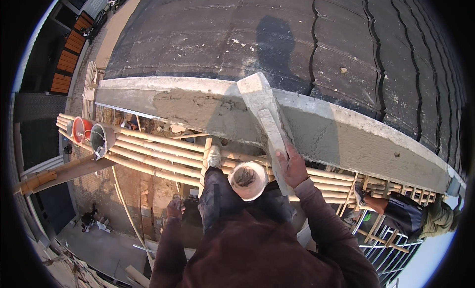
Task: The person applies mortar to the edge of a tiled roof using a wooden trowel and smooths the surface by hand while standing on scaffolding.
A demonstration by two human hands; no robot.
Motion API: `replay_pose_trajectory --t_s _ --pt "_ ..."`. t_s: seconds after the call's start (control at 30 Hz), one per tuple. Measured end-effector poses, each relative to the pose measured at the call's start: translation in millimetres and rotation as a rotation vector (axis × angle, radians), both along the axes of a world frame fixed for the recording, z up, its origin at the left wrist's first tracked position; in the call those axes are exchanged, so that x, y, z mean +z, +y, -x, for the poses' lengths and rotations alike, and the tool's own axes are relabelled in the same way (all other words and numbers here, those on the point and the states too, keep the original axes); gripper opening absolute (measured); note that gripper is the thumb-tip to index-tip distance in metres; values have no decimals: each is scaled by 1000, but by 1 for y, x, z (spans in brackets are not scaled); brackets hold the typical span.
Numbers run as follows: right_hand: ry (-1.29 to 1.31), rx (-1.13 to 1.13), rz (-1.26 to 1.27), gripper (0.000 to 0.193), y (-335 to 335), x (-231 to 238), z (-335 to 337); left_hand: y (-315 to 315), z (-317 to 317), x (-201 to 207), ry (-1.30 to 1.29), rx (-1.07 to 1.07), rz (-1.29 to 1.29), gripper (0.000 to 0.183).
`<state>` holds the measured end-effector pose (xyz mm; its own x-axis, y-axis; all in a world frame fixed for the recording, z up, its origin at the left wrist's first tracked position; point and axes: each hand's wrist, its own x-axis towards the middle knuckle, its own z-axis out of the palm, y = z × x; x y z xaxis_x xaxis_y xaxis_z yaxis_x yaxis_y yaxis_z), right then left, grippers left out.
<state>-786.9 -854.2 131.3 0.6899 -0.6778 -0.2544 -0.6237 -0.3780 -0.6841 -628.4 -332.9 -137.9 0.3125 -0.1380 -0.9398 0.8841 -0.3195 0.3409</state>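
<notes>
My right hand (pixel 293 165) is closed round the handle of a long, flat, cement-caked plastering float (pixel 257 95). The float slants across a concrete roof-edge band (pixel 316 139), whose face is coated in grey mortar, its far end reaching the pale top rim. My left hand (pixel 175 207) hangs low at my left side, away from the band. Its fingers are curled, and whatever they may hold is hidden. Between my legs sits a whitish bucket (pixel 249 194) with a little grey mortar and something dark inside.
I stand on a scaffold of bamboo poles (pixel 163 148) high above the ground. On it at left are a red bucket (pixel 79 129) and a dark bucket (pixel 102 139). Dark roofing (pixel 198 35) lies beyond the band. Another person (pixel 403 214) is on the scaffold at right.
</notes>
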Motion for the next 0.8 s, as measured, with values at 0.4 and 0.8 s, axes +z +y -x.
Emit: replay_pose_trajectory --t_s 0.4,0.8 --pt "457 164 -68 66 -2 -47 -78 48 46 -5 275 266 197 17" --pt "113 -416 263 52 -72 24 98 -22 12 -12 -1 -8 69 7"
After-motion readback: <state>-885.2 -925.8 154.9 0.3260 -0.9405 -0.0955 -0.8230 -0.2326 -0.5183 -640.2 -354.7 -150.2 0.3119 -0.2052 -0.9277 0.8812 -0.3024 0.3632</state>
